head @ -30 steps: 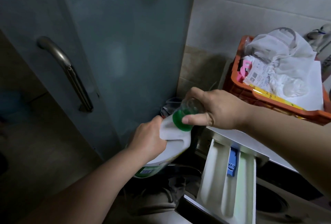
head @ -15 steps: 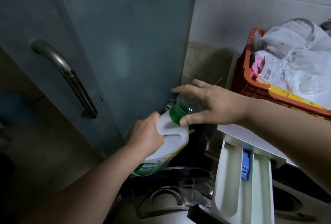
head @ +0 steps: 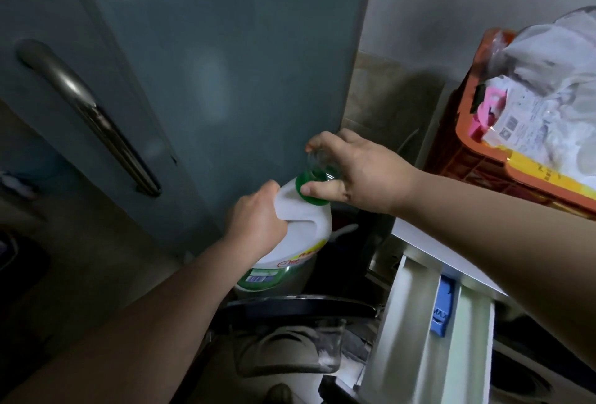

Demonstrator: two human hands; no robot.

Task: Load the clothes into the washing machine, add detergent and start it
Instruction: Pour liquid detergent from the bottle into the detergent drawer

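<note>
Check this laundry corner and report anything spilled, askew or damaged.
No spill or damage shows. The detergent bottle is tilted, but the left hand grips it while the right hand holds its cap. The detergent drawer stands pulled out, and the washer door hangs open, as loading would need.

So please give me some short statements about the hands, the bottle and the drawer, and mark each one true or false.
1. The left hand grips the detergent bottle. True.
2. The right hand rests on the orange crate. False: it holds the bottle's clear cap.
3. The detergent drawer is pulled out. True.
4. The bottle's neck is red. False: it is green.
</note>
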